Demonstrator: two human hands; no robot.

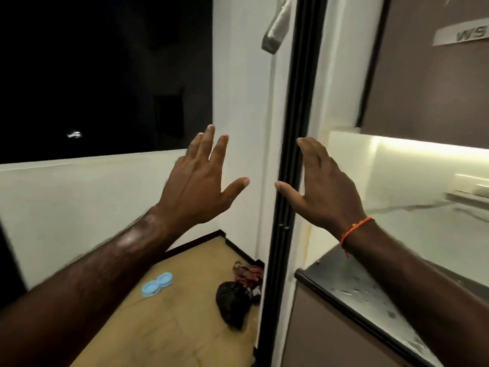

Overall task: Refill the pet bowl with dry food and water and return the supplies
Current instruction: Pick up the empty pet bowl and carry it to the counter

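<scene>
1. Left hand (pixel 197 181) raised in front of the white wall (pixel 238 102), back toward the camera, fingers straight and spread, thumb out to the side; it holds nothing.
2. Right hand (pixel 321 185) raised at the same height, fingers straight and together, thumb extended toward the left hand; it holds nothing. Its fingertips overlap the black door frame (pixel 296 128) in the view; contact cannot be told. An orange thread bracelet (pixel 354 229) circles the right wrist.
3. Pet bowl: a light-blue double bowl (pixel 156 284) sits on the tan floor (pixel 185 327) below the left forearm, near the low white wall; its contents cannot be made out.
4. A tied black bag (pixel 232 304) lies on the floor right of the bowl, just beside the door frame, with a reddish crumpled cloth (pixel 247 274) touching it behind.
5. At lower right, a dark countertop edge (pixel 370 308); beyond it a lit white counter under a brown cabinet (pixel 436 75).
</scene>
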